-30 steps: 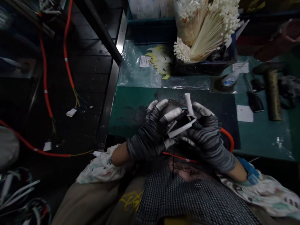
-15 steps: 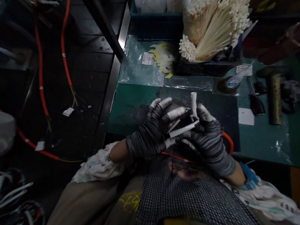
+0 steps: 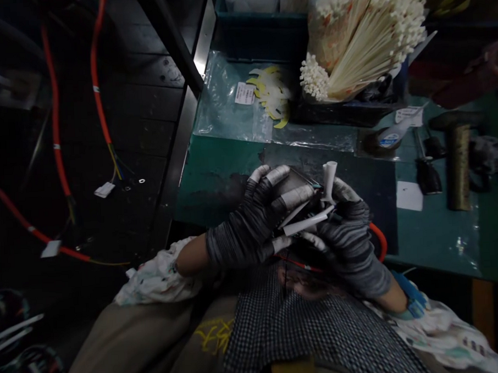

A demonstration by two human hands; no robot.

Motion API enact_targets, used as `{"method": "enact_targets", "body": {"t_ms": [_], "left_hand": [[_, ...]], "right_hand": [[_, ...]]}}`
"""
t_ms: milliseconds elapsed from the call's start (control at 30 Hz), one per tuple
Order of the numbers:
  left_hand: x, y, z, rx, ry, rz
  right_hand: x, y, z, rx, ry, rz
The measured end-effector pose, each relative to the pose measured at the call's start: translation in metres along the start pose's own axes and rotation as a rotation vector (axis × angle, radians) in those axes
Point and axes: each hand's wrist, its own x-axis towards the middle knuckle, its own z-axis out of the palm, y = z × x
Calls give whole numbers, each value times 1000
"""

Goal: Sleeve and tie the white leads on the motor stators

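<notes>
L hand (image 3: 251, 227) & R hand (image 3: 352, 239), both in grey striped gloves w/ white fingertips, meet over the bench's (image 3: 210, 160) near edge, w/ a dark wired part (image 3: 314, 208) btwn them. L hand is half curled: fingers over the part's far side, thumb under its near side, so part is gripped. R hand is curled in on the part's R side, also gripping; exactly which bits its fingertips pinch is hidden. 2 white tubes stick out of the part: upper tube (image 3: 329, 180) roughly upright by R fingertips, lower tube (image 3: 308, 224) slanting across btwn the hands. Orange cable (image 3: 381, 241) loops just R of R hand, nr the near edge; a thin red cord (image 3: 304, 265) runs below the hands. Along bench's L edge, toward the far L corner: clear bag (image 3: 216, 108) w/ white label (image 3: 245, 93) & yellow-white pieces (image 3: 272, 95). Far edge: dark box (image 3: 345, 113) w/ a bundle of white-tipped sticks (image 3: 362, 55). Toward the R edge: bottle (image 3: 391, 137), screwdriver (image 3: 428, 176), hammer (image 3: 458, 166), white paper (image 3: 409, 196) a bit nearer. Off bench's L edge, 2 red cables (image 3: 100, 99) hang, ends stripped to thin wires.
</notes>
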Motion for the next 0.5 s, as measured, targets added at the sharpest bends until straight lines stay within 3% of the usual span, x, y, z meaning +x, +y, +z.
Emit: {"method": "enact_targets", "body": {"t_ms": [100, 200, 267, 400, 500], "left_hand": [[1, 2, -1, 42, -27, 19], [1, 2, 1, 33, -4, 25], [-2, 1, 7, -2, 62, -4], [-15, 2, 35, -13, 292, -176], [-26, 5, 54, -12, 395, -262]], "right_hand": [[2, -2, -2, -90, 10, -108], [2, -4, 1, -77, 83, -19], [0, -6, 4, -95, 115, -1], [-6, -8, 7, -231, 57, -129], [-8, -10, 10, -218, 47, -85]]}}
